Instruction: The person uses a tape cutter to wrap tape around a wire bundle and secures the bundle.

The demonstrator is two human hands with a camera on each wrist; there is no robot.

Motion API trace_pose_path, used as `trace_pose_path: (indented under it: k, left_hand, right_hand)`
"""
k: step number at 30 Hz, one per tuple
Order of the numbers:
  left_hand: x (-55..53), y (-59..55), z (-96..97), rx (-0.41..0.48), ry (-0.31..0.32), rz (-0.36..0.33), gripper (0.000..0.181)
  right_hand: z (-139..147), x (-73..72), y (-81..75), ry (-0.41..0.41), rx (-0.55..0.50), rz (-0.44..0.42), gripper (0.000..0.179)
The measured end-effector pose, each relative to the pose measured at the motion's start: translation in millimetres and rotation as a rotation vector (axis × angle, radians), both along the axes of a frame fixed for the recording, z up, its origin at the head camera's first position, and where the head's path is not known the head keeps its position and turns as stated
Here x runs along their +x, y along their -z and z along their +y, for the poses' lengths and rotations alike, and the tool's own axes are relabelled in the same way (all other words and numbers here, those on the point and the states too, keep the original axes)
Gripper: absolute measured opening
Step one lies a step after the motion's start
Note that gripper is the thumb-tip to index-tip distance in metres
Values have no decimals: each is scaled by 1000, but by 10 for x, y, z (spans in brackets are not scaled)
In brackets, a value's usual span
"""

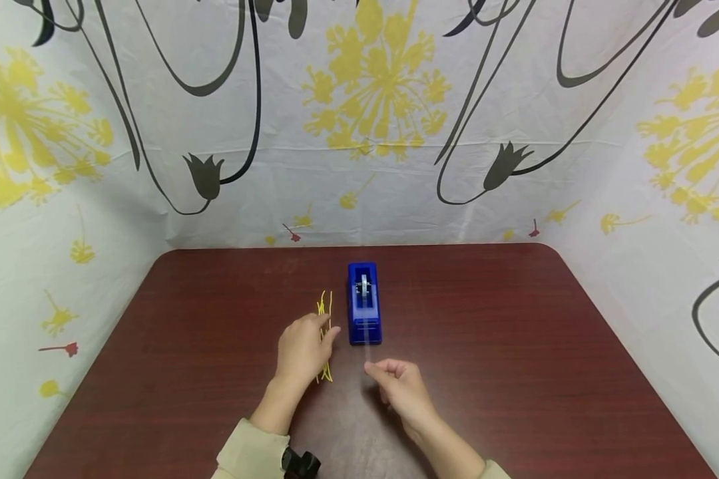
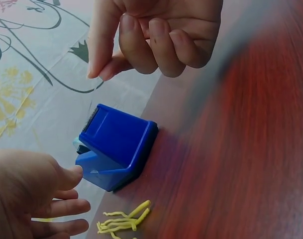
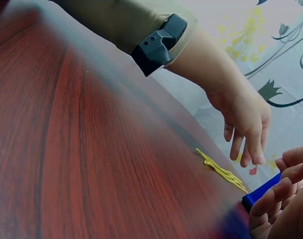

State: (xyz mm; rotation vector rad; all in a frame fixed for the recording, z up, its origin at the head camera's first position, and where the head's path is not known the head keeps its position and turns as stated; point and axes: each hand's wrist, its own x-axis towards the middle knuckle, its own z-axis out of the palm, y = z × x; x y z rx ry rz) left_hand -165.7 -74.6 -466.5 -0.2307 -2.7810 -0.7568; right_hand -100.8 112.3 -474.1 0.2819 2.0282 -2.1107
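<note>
A blue tape dispenser [image 1: 365, 326] stands upright on the table, its roll [image 1: 364, 287] at the far end. Toward me, a narrow clear strip of tape [image 1: 367, 351] stretches from its toothed edge [image 2: 90, 119]. My right hand [image 1: 403, 389] pinches the free end between thumb and forefinger, above the table, with the other fingers curled in. To the left of the dispenser lies a loose bundle of thin yellow strands [image 1: 325, 372]. My left hand [image 1: 302, 347] hovers over them, palm down, fingers relaxed and holding nothing; it hides their middle in the head view.
The dark red-brown wooden table [image 1: 515, 346] spreads out on both sides of the hands. Behind and beside it hangs a white cloth [image 1: 407, 199] with yellow and grey flower prints. A black wrist camera [image 1: 301, 464] sits on the left sleeve.
</note>
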Motion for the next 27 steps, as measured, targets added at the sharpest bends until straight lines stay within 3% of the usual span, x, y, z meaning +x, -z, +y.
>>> trace_pose_path:
  k: [12, 27]
  left_hand:
    - [14, 93, -70, -63, -37, 59, 32]
    - [71, 153, -94, -78, -124, -19, 26]
  right_hand:
    - [-6, -3, 19, -13, 4, -3, 21]
    - [-12, -6, 17, -6, -1, -6, 22]
